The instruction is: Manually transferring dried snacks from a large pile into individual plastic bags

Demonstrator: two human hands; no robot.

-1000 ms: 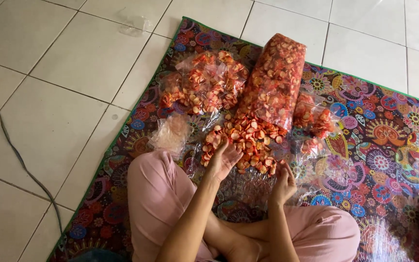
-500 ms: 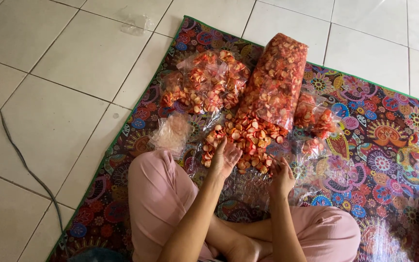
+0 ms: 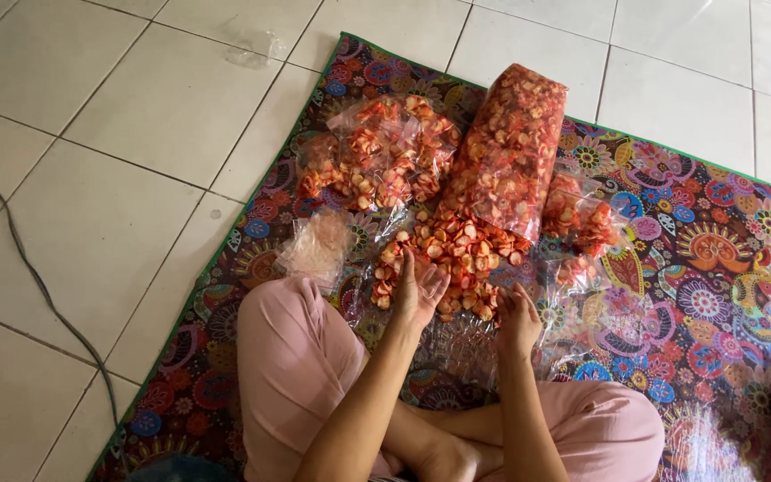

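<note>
I sit cross-legged on the patterned mat (image 3: pixel 707 268), scooping loose orange chips (image 3: pixel 457 254) into a clear bag (image 3: pixel 461 344). Best to cup a small heap and keep the bag mouth wide. My left hand (image 3: pixel 417 290) has its fingers spread and slightly curled, touching the pile's near edge, gripping nothing. My right hand (image 3: pixel 518 319) pinches the bag's rim, just beside the pile. The big chip sack (image 3: pixel 510 143) lies behind the pile.

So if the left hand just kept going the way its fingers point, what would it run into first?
Most likely the loose pile of orange-red chips spilled on the clear plastic sheet. The left hand already rests at its near edge, fingers pointing away from the person. Farther along lies the big clear bag of chips.
</note>
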